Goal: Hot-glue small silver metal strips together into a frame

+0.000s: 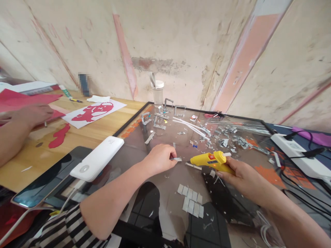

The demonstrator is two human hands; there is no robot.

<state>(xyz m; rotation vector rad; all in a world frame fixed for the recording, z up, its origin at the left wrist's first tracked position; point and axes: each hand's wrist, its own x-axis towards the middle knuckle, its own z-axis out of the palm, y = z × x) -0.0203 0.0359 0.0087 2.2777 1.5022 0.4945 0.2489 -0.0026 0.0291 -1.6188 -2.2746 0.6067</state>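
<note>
Over the dark glass tabletop (170,182), my left hand (161,156) pinches a small grey strip (178,159) between thumb and fingers. My right hand (236,172) is wrapped round a yellow hot glue gun (208,159), whose nozzle points left toward that strip, a short gap apart. A white glue stick end (227,154) shows at the gun's back. Beneath the nozzle lies a thin pale strip (193,166). Nearer to me, several flat grey pieces (191,199) rest in two rows. Small bent grey pieces (159,122) stand farther back.
A white power strip (301,155) with black cables is at right. On the left are a white power bank (97,158), a phone (49,179) and a red paper-cut picture (94,112). Another person's hand (33,115) rests on red paper. A lidded jar (158,93) stands by the wall.
</note>
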